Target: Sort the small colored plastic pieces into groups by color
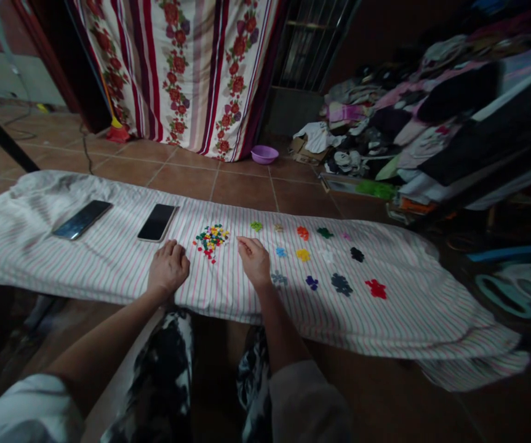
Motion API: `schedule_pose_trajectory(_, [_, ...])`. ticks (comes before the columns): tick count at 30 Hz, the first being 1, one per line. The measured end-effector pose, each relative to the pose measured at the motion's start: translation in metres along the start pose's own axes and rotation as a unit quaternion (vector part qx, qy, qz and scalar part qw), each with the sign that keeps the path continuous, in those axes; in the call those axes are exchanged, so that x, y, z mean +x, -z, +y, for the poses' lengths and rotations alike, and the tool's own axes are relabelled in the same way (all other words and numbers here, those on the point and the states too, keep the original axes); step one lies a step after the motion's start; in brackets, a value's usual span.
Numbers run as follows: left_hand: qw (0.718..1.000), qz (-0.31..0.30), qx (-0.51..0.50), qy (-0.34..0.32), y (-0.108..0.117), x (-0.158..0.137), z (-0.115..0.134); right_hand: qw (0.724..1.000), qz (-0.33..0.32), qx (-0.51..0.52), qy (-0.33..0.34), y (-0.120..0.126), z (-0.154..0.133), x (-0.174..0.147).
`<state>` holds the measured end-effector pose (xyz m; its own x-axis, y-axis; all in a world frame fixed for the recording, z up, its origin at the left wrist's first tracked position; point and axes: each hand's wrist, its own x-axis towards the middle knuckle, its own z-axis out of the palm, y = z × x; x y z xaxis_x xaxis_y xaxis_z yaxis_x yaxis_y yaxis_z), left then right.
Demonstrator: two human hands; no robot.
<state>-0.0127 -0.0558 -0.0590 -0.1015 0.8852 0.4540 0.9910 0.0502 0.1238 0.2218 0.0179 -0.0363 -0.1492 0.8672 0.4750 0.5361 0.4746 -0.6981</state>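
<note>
My left hand [169,269] rests on the striped cloth [219,289] with its fingers curled in and closed; I see nothing in it. It lies just below a phone [157,222] and left of a mixed pile of small coloured pieces [210,240]. To the right of that pile, my right hand [255,259] has thumb and fingers pinched together. Whatever they may hold is too small to make out. Sorted by colour, little heaps lie further right, among them light green [256,226], orange [303,232], yellow [303,255], black [357,254] and red [376,288].
Another phone [83,219] lies at the left of the cloth. Beyond the cloth's far edge are a tiled floor, a flowered curtain [177,74], a purple basin [264,154] and a broom [118,130]. Heaped clothes [385,117] fill the back right.
</note>
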Motion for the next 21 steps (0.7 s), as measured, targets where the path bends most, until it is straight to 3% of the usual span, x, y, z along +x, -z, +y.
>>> schedule_pose_trajectory(8, [1.0,-0.006,-0.014,0.009,0.001,0.0,0.002,0.995,-0.04,-0.083,0.042,-0.049,-0.032,0.005])
schedule_pose_trajectory(15, [1.0,-0.01,-0.016,0.013,0.0,0.001,0.002,0.989,-0.049,-0.142,0.0,-0.079,-0.042,0.003])
schedule_pose_trajectory(21, [1.0,-0.018,-0.018,0.014,0.001,0.0,0.003,0.986,-0.048,-0.153,-0.039,-0.085,-0.039,0.007])
